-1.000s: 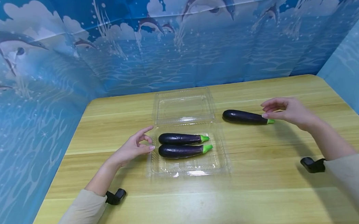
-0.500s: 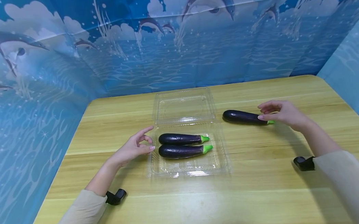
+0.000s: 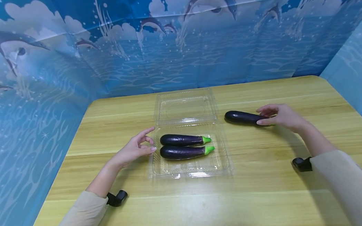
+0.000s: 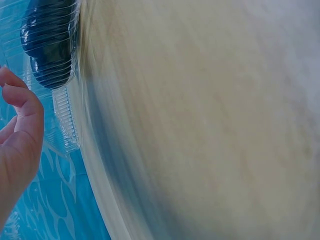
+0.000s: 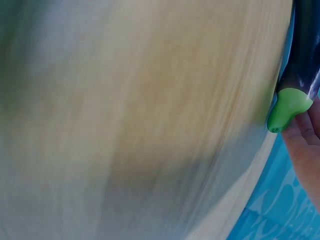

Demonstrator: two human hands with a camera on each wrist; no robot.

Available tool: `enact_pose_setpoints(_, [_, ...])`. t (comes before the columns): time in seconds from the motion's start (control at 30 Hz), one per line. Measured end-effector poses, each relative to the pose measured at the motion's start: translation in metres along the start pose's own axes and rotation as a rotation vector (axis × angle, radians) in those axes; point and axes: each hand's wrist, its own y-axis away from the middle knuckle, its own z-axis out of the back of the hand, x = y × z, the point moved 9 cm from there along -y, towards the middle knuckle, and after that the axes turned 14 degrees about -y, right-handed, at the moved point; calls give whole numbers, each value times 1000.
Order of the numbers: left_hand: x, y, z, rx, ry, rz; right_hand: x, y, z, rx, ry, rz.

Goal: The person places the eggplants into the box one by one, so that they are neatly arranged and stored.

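Observation:
Two dark purple eggplants (image 3: 181,140) with green stems lie side by side in a clear plastic clamshell box (image 3: 190,167). My left hand (image 3: 136,147) is at the box's left rim, thumb and index finger spread apart and the other fingers bent. The left wrist view has that hand (image 4: 22,130) beside the clear wall, with dark eggplant ends behind it. Right of the box, a third eggplant (image 3: 241,117) lies on the table. My right hand (image 3: 279,116) holds its stem end, thumb on the near side and fingers on the far side. Its green stem (image 5: 290,107) shows in the right wrist view.
The box's lid (image 3: 185,107) lies folded back toward the far table edge. A wooden table (image 3: 199,205) carries everything. Blue dolphin-print cloth (image 3: 178,64) hangs behind it and along both sides. Each wrist wears a small black camera (image 3: 302,164).
My right hand has moved left and lower along the third eggplant, and its thumb and fingers now sit around the stem end. The left hand and the eggplants stay in place.

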Motion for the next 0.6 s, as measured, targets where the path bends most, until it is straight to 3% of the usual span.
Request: enact_pose_setpoints(0.6, [0,0,0,9,-7,1,5,-2,-7,7,57,11])
